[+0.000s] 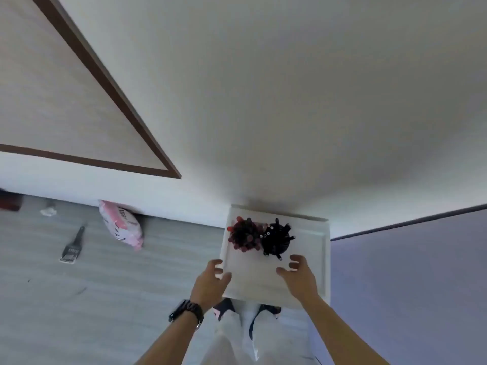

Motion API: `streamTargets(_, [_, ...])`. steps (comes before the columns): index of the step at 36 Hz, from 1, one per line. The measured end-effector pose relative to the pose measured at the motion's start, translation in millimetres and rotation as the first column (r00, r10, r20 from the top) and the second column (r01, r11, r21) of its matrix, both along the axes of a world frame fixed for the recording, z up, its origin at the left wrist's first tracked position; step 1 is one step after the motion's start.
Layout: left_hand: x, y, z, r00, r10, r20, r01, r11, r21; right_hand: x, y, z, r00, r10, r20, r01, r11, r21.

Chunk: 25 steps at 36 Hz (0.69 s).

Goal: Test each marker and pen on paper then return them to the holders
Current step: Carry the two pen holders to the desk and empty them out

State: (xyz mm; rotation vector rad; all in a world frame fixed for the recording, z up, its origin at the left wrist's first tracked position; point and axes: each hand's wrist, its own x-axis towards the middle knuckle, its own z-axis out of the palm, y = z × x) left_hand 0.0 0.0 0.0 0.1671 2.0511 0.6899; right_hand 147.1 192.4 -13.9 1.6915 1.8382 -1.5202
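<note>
A small white worktop (311, 262) stands against the wall, and at its far end two holders sit side by side, touching: a holder of red markers (243, 237) on the left and a holder of black pens (276, 239) on the right, all standing roughly upright with caps pointing up. The left hand (212, 280) hovers at the near left edge of the worktop, fingers (218, 268) spread and released, grasping nothing. The right hand (299, 277) hangs over the near right part, fingers likewise loose and empty. Both holders lie straight ahead, farther than the fingers; the right hand looks nearer the black pens, one of which leans out toward it. No paper can be made out against the white top.
</note>
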Motion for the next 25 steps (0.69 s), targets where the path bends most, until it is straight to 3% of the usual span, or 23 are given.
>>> streamTargets(6, [-21, 45, -15, 0.994, -0.069, -0.085, 0.077, 0.993, 0.094, -29, 12, -10, 0.996, 0.086, -0.03, -0.082, 0.99, 0.115])
streamTargets(17, [-29, 64, -52, 0.976, 0.029, -0.215, 0.033, 0.959, 0.28, -34, 9, -31, 0.966, 0.205, -0.158, -0.135, 0.921, 0.366])
streamTargets(25, [-17, 54, -46, 0.963, 0.128, -0.237, -0.048, 0.947, 0.317, -32, 12, -20, 0.966, 0.195, -0.171, -0.128, 0.932, 0.34])
